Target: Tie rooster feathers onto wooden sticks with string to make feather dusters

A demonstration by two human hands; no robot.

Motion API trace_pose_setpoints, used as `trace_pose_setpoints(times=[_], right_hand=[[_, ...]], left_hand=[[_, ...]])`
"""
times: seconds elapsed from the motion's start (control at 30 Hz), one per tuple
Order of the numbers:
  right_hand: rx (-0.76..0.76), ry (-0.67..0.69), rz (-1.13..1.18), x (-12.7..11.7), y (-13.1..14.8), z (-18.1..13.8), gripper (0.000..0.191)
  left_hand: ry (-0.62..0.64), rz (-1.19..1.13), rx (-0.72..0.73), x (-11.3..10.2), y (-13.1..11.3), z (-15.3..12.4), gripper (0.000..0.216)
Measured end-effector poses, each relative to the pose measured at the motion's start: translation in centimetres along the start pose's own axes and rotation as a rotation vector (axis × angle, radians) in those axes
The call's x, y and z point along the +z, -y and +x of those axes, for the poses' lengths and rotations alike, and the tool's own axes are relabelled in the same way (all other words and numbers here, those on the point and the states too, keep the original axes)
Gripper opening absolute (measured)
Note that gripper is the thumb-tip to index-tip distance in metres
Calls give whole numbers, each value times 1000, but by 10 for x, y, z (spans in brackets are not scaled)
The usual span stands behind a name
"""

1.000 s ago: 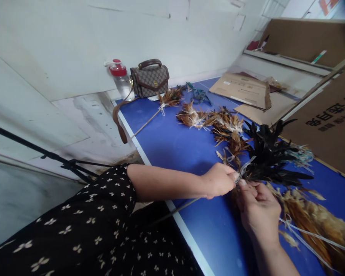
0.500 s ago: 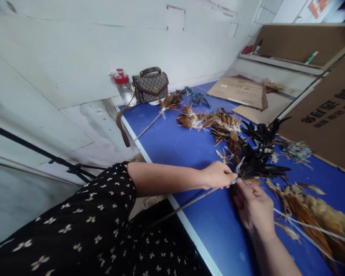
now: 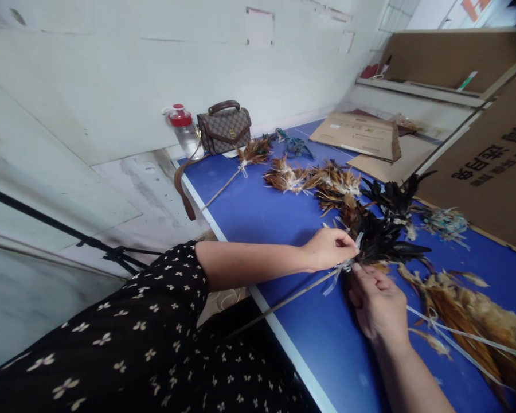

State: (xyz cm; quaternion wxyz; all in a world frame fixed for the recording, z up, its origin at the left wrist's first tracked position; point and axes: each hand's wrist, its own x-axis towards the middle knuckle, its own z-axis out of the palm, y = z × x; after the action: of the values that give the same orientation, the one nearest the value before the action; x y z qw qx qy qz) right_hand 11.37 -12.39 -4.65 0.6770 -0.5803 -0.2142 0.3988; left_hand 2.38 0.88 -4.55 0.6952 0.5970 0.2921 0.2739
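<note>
A bunch of black feathers [image 3: 384,244] is bound to a thin stick [image 3: 290,298], which slants down over the table's near edge. Whitish plastic string [image 3: 337,278] wraps the binding, with loose tails hanging out. My left hand [image 3: 329,249] pinches a piece of this string just above the binding. From the other side, my right hand [image 3: 380,304] has its thumb and fingers closed at the base of the feathers, steadying the stick's tied end. The exact grip under its fingertips is partly hidden.
On the blue table [image 3: 258,212] lie a finished-looking feather duster [image 3: 253,152], brown feather bundles [image 3: 284,175], golden feathers [image 3: 477,312] and white string [image 3: 477,338]. A handbag [image 3: 226,129], water bottle [image 3: 183,129] and cardboard [image 3: 356,135] stand or lie farther back.
My left hand has shifted slightly up from the stick to the string above the binding, uncovering loose string tails. My right hand stays nearly in place.
</note>
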Motion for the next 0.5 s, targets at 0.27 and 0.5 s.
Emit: trace_pose_setpoints(times=[0.27,0.5], right_hand=[[-3,28,14,-3,-3,2,51],[38,39,17,-7,-2,3,51]], left_hand=[[153,478,632,-20,2,-16,14],[204,908,886,-29,5,-30,26]])
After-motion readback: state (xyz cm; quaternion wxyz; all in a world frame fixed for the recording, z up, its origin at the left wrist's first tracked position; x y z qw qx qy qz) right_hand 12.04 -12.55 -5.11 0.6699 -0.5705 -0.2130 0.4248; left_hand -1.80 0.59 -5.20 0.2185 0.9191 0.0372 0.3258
